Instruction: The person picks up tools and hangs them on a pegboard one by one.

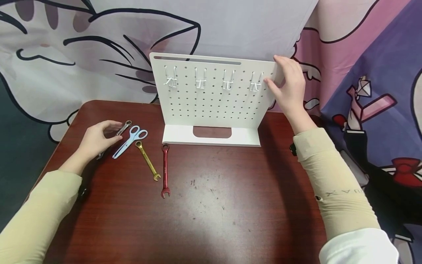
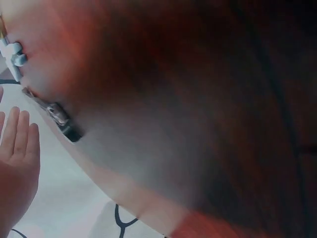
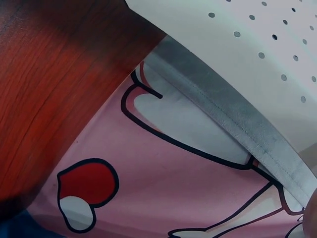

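Note:
My left hand (image 1: 99, 139) is at the table's left side, over a silver wrench (image 1: 124, 127) whose middle it hides. Thumb and fingers stand apart there, and the left wrist view shows the fingers of this hand (image 2: 20, 148) straight. Right of it lie light-blue scissors (image 1: 130, 142), a yellow wrench (image 1: 147, 160) and a red wrench (image 1: 165, 170). My right hand (image 1: 290, 82) grips the upper right edge of a white pegboard (image 1: 211, 99), thumb on the front face; its other fingers are partly hidden. The board stands upright on its base.
Several white wire hooks (image 1: 200, 79) line the upper part of the pegboard. The brown table (image 1: 214, 205) ends near the left forearm. Behind it hangs a cartoon-print cloth (image 1: 230, 25), and in the right wrist view the pink cloth (image 3: 148, 173) lies beyond the table edge.

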Tool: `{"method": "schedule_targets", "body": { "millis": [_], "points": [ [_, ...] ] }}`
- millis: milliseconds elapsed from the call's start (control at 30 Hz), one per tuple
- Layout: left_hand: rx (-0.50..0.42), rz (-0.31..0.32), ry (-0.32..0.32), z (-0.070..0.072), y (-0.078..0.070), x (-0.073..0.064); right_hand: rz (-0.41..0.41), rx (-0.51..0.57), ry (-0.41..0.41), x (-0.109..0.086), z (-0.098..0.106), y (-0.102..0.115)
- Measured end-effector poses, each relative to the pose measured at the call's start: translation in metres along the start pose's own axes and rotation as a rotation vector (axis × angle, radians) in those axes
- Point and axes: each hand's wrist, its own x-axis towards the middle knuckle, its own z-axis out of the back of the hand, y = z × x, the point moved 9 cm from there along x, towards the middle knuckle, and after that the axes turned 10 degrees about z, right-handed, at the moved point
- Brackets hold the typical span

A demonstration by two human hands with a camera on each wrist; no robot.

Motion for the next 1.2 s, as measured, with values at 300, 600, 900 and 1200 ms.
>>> {"method": "schedule_targets", "body": {
  "millis": [300, 600, 900, 1200],
  "points": [
    [-0.012, 0.025, 0.007, -0.001, 0.017, 0.011, -0.018, 0.009, -0.001, -0.001, 0.0, 0.0],
    [-0.025, 0.059, 0.018, -0.002, 0.028, 0.015, -0.019, 0.005, -0.001, 0.001, -0.001, 0.001],
    [-0.021, 0.104, -0.023, -0.007, 0.026, 0.021, -0.021, 0.001, -0.02, -0.002, 0.002, 0.0],
    [-0.035, 0.163, -0.013, -0.008, 0.03, 0.026, -0.02, -0.005, -0.016, -0.002, 0.002, 0.0]
  ]
}}
